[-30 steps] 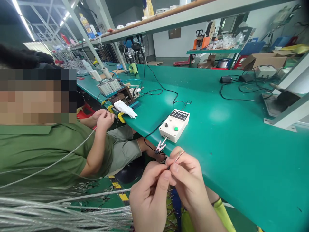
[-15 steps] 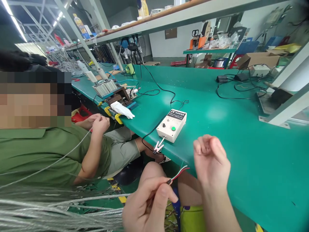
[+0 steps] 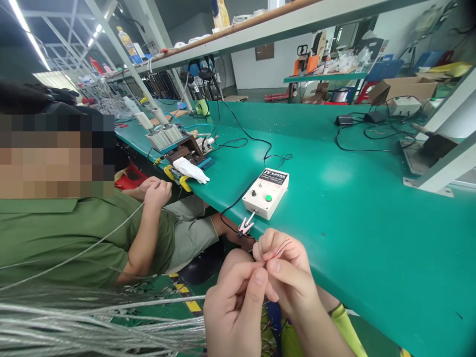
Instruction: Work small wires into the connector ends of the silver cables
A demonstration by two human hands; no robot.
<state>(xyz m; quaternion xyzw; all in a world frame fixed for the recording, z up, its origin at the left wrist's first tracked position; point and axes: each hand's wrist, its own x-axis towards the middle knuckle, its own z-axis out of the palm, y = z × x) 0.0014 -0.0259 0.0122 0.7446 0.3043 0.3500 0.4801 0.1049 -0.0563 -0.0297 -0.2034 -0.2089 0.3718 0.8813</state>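
Observation:
My left hand point(image 3: 238, 305) pinches a cable close to its end. Thin red and pale wires point(image 3: 281, 248) fan out from that end. My right hand point(image 3: 292, 275) meets the left at the fingertips, its thumb and finger closed on the base of these wires. Just beyond both hands, at the bench edge, sits a white control box point(image 3: 267, 196) with a green button and a black knob. A pink forked clip point(image 3: 246, 226) sticks out of its front on a short rod. A bundle of grey cables point(image 3: 111, 322) lies at the lower left, beside my left hand.
The green bench point(image 3: 357, 218) stretches ahead and right. A person in a green shirt point(image 3: 85, 238) sits at left, holding a cable. Near them stands a clamped press point(image 3: 182, 146) with a white glove point(image 3: 191, 170) on it. Black adapters point(image 3: 344, 120) with cords lie at the back right.
My right hand has moved left and down from above the bench to the wire end and closed on it. My left hand has shifted slightly right.

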